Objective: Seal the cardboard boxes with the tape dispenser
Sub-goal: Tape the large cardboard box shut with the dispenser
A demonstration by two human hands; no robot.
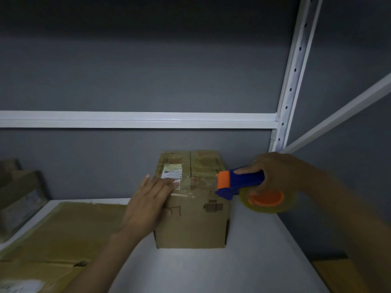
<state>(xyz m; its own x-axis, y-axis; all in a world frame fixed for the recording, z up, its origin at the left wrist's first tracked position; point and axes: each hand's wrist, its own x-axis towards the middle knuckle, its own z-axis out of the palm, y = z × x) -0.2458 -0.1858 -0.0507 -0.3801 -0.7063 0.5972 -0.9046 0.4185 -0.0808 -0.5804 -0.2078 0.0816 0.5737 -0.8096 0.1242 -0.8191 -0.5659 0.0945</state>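
Box (190, 227) looks stiff but light, likely to slide: left hand (148, 205) lies flat, fingers straight, on its top-left edge; right hand (277, 174) grips dispenser (243, 181) handle at its right.

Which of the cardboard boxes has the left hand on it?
The small upright box in the middle, with a white label on top. The left hand lies flat on its top; the wide flat box beside it has no hand on it.
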